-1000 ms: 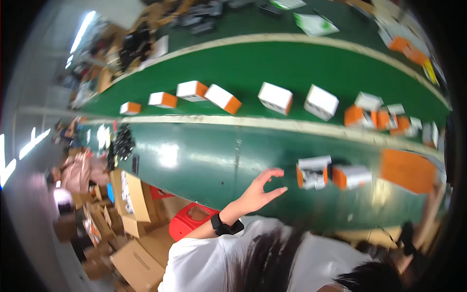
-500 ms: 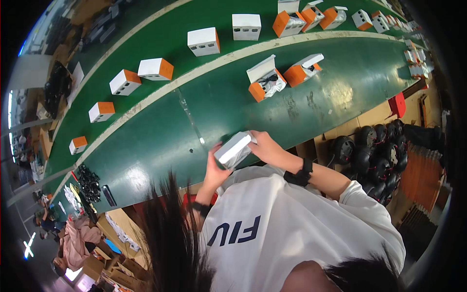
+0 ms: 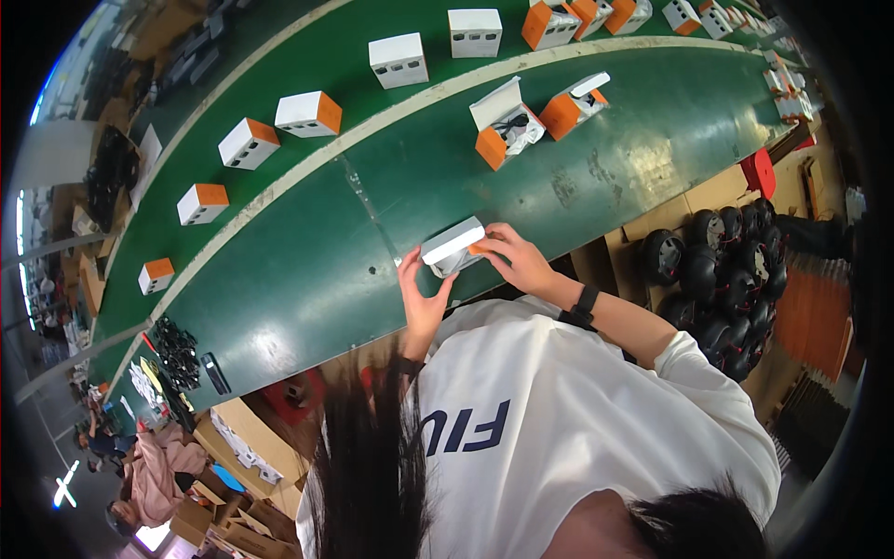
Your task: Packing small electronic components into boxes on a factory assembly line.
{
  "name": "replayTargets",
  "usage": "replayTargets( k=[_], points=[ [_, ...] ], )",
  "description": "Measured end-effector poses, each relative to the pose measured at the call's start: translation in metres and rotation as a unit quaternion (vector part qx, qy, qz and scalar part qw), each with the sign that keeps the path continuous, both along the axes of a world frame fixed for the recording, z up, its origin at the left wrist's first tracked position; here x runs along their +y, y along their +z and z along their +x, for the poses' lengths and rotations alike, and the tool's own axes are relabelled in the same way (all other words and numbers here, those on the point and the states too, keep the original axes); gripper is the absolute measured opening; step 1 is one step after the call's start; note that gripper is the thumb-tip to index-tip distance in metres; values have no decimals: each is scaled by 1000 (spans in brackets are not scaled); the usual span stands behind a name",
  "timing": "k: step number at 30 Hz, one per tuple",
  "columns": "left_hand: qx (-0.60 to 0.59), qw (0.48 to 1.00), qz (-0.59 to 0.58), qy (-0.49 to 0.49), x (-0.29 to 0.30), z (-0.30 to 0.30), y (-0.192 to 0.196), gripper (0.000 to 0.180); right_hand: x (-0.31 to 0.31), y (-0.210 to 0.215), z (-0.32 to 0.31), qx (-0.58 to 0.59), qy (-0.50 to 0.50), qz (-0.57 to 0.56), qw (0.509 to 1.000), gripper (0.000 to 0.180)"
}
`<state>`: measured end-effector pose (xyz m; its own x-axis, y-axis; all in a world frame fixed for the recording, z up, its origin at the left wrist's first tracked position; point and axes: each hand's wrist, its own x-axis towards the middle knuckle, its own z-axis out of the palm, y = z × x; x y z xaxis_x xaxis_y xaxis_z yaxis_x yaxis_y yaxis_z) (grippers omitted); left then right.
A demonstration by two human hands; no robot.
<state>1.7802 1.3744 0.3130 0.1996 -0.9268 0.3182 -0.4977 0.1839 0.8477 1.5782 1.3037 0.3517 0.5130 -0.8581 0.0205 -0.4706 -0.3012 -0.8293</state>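
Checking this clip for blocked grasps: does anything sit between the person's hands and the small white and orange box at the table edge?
Nothing visible does. The left hand and the right hand both already grip the box directly, one at each end, over the green table. The two open boxes lie farther back, apart from it.

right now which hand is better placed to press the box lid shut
Right. The right hand already has fingers at the orange end of the small box by its raised white lid, while the left hand cradles the box from below, steadying it.
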Motion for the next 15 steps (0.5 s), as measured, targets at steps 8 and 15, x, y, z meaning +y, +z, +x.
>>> replayTargets(
  k=[8, 15],
  points=[
    [-164, 986, 13, -2, -10, 1, 11, 29, -11, 5, 0, -17, 4, 8, 1000, 29],
    [93, 995, -17, -9, -18, 3, -7, 53, -28, 1, 1, -126, 51, 40, 990, 41]
  ],
)
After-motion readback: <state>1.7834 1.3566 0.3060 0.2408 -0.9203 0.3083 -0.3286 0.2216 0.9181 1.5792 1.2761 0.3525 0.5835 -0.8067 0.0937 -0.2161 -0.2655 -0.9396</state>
